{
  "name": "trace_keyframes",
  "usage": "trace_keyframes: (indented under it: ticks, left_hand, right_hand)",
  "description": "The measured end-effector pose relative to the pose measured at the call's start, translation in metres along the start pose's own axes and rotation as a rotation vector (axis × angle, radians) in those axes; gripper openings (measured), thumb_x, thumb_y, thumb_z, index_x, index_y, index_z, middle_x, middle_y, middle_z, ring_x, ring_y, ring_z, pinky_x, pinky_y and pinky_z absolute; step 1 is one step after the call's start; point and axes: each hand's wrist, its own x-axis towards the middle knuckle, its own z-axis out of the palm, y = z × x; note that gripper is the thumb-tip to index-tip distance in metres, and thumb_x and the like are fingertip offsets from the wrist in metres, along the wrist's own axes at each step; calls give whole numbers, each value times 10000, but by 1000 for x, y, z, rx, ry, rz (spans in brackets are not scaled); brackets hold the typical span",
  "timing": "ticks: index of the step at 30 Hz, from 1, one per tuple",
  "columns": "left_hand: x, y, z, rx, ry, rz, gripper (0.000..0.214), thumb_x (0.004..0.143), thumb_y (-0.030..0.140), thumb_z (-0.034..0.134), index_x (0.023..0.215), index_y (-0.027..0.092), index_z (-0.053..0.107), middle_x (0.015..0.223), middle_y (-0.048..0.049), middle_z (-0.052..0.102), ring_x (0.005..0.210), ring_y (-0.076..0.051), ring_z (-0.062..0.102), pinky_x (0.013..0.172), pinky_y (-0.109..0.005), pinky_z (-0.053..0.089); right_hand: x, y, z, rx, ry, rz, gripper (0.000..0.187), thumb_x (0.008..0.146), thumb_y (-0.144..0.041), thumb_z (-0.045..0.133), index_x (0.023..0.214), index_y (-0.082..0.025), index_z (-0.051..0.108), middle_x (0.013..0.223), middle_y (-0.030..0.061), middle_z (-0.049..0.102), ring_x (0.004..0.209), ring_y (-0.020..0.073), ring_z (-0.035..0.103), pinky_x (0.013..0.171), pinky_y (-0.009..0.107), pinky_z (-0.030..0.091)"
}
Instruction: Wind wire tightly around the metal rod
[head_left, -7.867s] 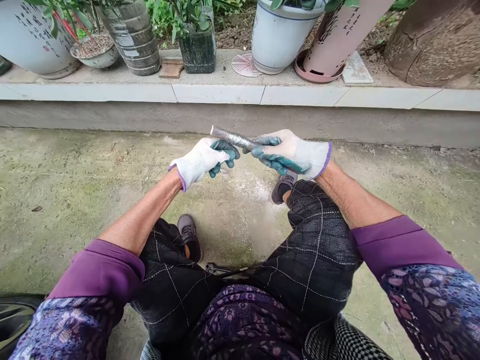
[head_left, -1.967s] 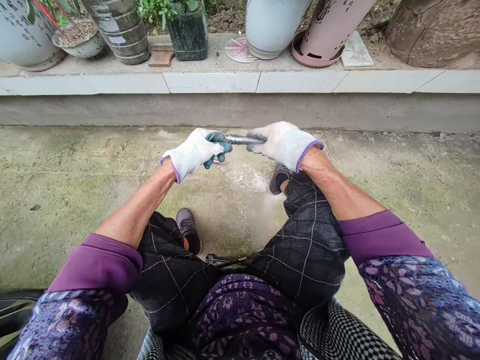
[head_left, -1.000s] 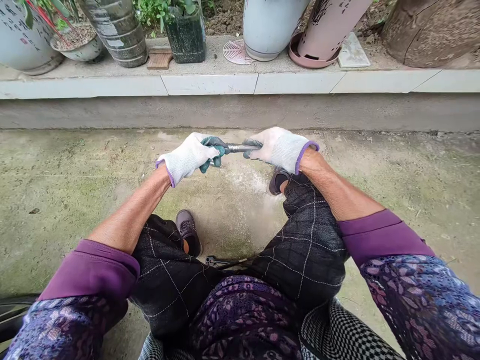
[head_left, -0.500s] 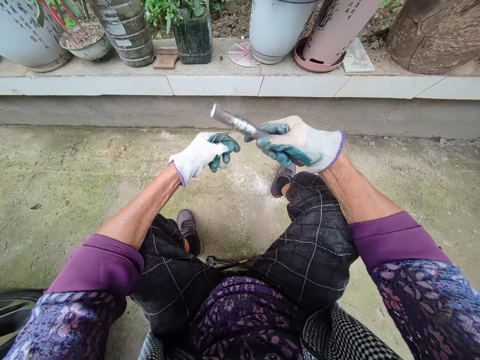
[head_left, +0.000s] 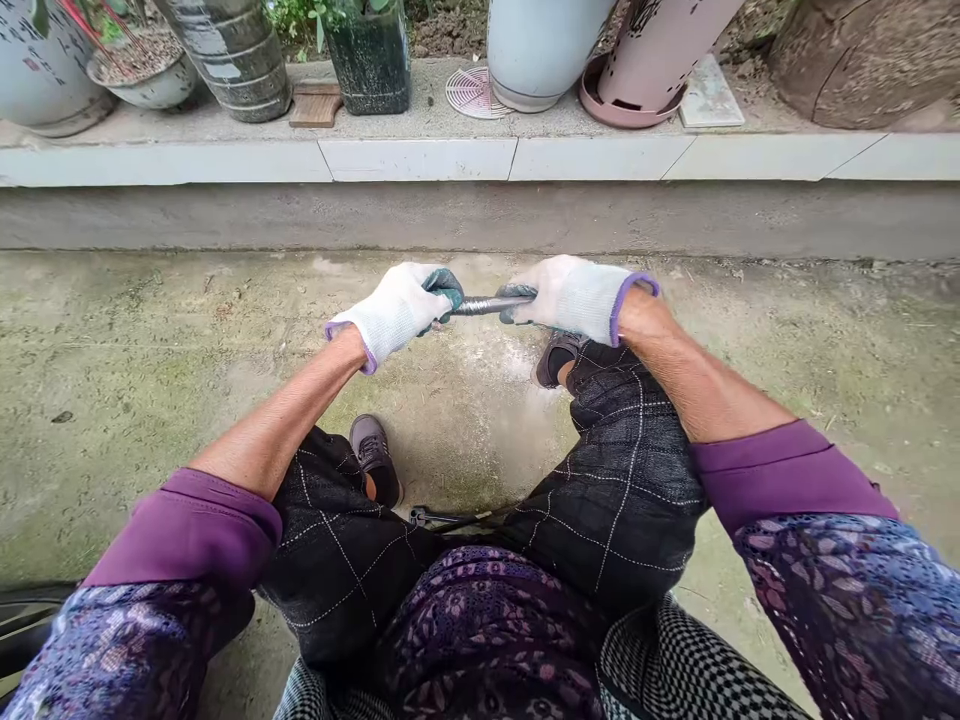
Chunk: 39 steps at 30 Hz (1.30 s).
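Observation:
A grey metal-looking tube (head_left: 482, 305) lies nearly level between my two gloved hands, with a shiny silver winding around its middle. My left hand (head_left: 401, 308), in a white glove with a dark green palm coating, is closed around the tube's left end. My right hand (head_left: 568, 297), gloved the same way, grips it on the right with the thumb along it. Both ends of the tube are hidden by the gloves. It is held above the floor, in front of my knees.
A tiled ledge (head_left: 420, 160) runs across ahead, bearing a dark square pot (head_left: 371, 65), a pale pot (head_left: 544, 50), a pink pot (head_left: 652, 60) and a log (head_left: 862, 65). Concrete floor (head_left: 187, 350) lies below. A dark tool-like item (head_left: 435, 518) shows between my legs.
The tube has swung down from a raised tilt to nearly level. My left hand, holding nothing before, has closed on its left end; my right hand has turned over and shifted slightly left.

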Motion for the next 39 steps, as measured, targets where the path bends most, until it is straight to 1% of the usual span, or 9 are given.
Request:
trace_keyframes:
  ticks: [4,11,14,18,22,25,31,34,39]
  left_hand:
    - [6,4,3,-283,10,-110,96,792,80,674,848,132,732,618,-6,656,412,-49,434,420,-215,343]
    - [15,1,3,-873,-81,-364,82,868,113,606,870,137,685,545,50,552,379,-25,377,385,-139,327]
    - [8,4,12,-801,-81,-384,127,884,74,579,861,142,682,553,40,576,385,-35,413,386,-154,332]
    - [-3,6,20,-678,-84,-333,99,893,103,609,886,161,689,594,40,613,391,-41,425,397,-173,357]
    - [-3,5,14,-669,-101,-247,140,906,124,573,951,152,703,636,37,637,399,-46,438,411,-183,398]
    - [1,5,7,-625,-100,-200,151,910,132,575,977,142,709,668,26,665,404,-48,443,419,-195,413]
    - [3,10,4,-539,-77,-157,139,905,128,595,970,128,718,812,-20,746,415,-35,448,438,-209,425]
    - [2,12,4,-440,-42,-142,107,897,126,621,907,119,727,663,-10,689,415,-48,441,444,-218,399]
    - [0,8,-1,-200,24,-98,136,826,33,633,833,126,731,503,49,531,402,-60,414,432,-220,323]
  right_hand:
    - [-2,-8,-4,-42,57,105,331,907,-365,636,1160,-215,787,940,82,764,770,216,653,645,341,409]
    - [1,-24,1,-88,57,79,308,924,-397,618,1123,-230,783,977,93,772,801,241,667,630,353,400]
    - [5,-21,3,-74,38,93,269,904,-375,637,1070,-228,791,923,98,754,766,235,646,608,352,379]
    - [7,-3,0,8,208,83,316,883,-369,651,1130,-219,778,863,76,706,724,212,591,618,354,352]
    - [2,6,-3,381,280,61,281,879,-391,678,1052,-189,769,691,16,593,591,143,486,548,314,361]
    - [-2,3,-1,685,234,74,340,875,-471,723,1063,-190,758,634,4,542,528,124,429,460,287,345]
    - [-9,-5,-4,985,163,74,397,840,-497,787,1093,-196,739,607,-20,506,483,98,387,389,254,338]
    - [-14,-8,-8,1093,82,30,322,803,-400,815,1025,-180,739,603,-32,510,465,82,388,373,233,344]
    - [-20,-4,-5,1077,-189,-39,431,659,-397,913,979,-144,773,575,-40,535,431,67,393,354,222,301]
